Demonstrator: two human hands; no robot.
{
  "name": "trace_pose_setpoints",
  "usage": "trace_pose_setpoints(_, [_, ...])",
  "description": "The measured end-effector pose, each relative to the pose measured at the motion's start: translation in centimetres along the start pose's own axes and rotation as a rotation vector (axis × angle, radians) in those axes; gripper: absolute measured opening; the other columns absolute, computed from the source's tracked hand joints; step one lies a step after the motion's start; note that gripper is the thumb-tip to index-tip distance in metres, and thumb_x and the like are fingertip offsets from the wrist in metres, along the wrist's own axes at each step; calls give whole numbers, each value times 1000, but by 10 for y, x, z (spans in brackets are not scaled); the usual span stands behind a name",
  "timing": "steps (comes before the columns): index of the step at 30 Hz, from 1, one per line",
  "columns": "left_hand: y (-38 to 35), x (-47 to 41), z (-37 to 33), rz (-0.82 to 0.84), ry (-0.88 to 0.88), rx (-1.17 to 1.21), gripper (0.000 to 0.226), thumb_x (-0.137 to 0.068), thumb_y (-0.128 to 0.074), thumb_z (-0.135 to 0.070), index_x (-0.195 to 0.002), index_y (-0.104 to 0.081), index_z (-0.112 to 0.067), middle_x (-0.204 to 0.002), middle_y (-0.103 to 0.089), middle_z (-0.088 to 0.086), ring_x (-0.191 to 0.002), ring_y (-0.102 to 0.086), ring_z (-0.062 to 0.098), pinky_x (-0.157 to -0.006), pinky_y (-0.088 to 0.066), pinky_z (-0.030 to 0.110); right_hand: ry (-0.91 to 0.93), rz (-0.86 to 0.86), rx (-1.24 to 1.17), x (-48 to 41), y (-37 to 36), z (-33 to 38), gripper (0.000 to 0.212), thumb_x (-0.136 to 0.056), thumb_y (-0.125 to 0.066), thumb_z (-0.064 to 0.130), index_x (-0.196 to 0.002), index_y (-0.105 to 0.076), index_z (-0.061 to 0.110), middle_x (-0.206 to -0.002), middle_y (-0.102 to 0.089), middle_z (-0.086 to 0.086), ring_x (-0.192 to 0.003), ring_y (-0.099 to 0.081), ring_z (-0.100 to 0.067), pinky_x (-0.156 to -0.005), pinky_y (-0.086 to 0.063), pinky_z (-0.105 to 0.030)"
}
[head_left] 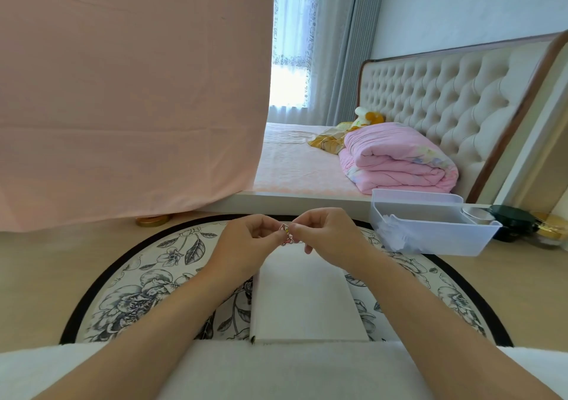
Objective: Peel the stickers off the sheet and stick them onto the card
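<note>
Nearest the lens, a white card (302, 301) is seen lying flat on a round floral mat (147, 292), its long side running away from the body; no sticker is seen on its visible face; just beyond and above its far end, a small pink sticker (285, 235) is pinched from both sides, between thumb and forefinger of the left hand (246, 239) and of the right hand (329, 236), the remaining fingers loosely curled; whether backing paper is attached cannot be told at this size; the piece is judged almost weightless, thin and floppy, liable to curl, tear or cling to skin; it is best taken by its very edge, the adhesive face kept off the fingertips, one corner laid down first; to the right, past the mat, a clear plastic bin (445, 241) is set, in which crumpled white scraps (396, 236) are heaped at the near left corner, possibly spent backing, and a round metal tin (475, 215) appears to sit at the far right end; a dark jar (516, 221) is placed just beside the bin; further off, a pink cloth (123, 92) is hung at left, and a folded pink quilt (396, 160) is laid on the bed before a tufted headboard (445, 92).
</note>
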State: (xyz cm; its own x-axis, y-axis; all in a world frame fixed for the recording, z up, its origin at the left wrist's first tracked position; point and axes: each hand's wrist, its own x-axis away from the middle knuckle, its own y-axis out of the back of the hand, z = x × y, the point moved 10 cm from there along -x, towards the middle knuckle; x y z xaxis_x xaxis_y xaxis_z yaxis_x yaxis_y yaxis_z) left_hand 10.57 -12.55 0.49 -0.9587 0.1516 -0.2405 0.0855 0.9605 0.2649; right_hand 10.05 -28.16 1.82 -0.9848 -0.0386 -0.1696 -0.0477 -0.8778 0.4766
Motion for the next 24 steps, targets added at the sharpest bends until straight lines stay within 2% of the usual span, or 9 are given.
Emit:
trace_pose_setpoints(5, [6, 2, 5, -45, -28, -35, 8, -86, -74, -21, -79, -75, -24, -76, -76, -4, -66, -62, 14, -69, -54, 38, 23, -3, 44, 2, -7, -1, 13, -89, -68, 22, -82, -77, 15, -80, -75, -5, -58, -61, -8, -61, -50, -22])
trace_pose_setpoints(8, [7, 4, 3, -35, -36, -28, 12, -88, -71, -19, -77, -75, -24, -74, -75, -3, -61, -59, 11, -67, -53, 35, 48, 6, 49, 3, -10, 0, 11, -88, -69, 21, -82, -77, 16, -81, -74, -6, -58, -61, -8, -63, -51, -25])
trace_pose_setpoints(11, [8, 4, 3, -20, -50, -44, 14, -88, -71, -22, -75, -75, -26, -73, -74, -2, -59, -53, 12, -61, -46, 30, 77, -45, 7, 3, -7, 4, 8, -88, -71, 18, -83, -78, 20, -82, -75, -2, -57, -61, -8, -58, -48, -17])
trace_pose_setpoints(14, [7, 4, 4, -5, -62, -87, 13, -87, -72, -24, -74, -75, -27, -74, -74, -4, -59, -53, 8, -60, -44, 27, 138, -66, 30, 5, -7, 12, 11, -87, -72, 15, -80, -78, 20, -76, -74, 0, -55, -59, -9, -56, -47, -19])
trace_pose_setpoints(18, [5, 4, 2, 9, -70, -108, 14, -87, -72, -26, -74, -75, -28, -68, -71, -11, -53, -47, 5, -57, -41, 22, 218, -107, 162, 9, -7, 22, 13, -83, -72, 16, -74, -76, 24, -60, -64, 18, -50, -48, -3, -53, -40, -13])
trace_pose_setpoints(20, [4, 5, 1, 11, -71, -111, 16, -87, -72, -25, -71, -76, -28, -61, -68, -13, -50, -44, 6, -55, -39, 20, 283, -144, 280, 13, -6, 28, 11, -81, -72, 21, -72, -73, 28, -64, -65, 21, -52, -51, -4, -54, -41, -14])
trace_pose_setpoints(22, [4, 6, 2, 0, -63, -88, 17, -86, -72, -22, -69, -76, -25, -59, -66, -9, -51, -43, 8, -55, -37, 21, 368, -208, 399, 18, -3, 37, 8, -79, -72, 27, -71, -71, 30, -69, -66, 20, -58, -55, -3, -56, -43, -16])
trace_pose_setpoints(24, [5, 6, 3, -13, -44, -50, 16, -86, -72, -22, -71, -77, -24, -66, -72, 1, -55, -47, 11, -58, -40, 26, 463, -276, 482, 24, -2, 46, 9, -78, -72, 28, -69, -69, 31, -71, -65, 20, -62, -56, 1, -56, -39, -12])
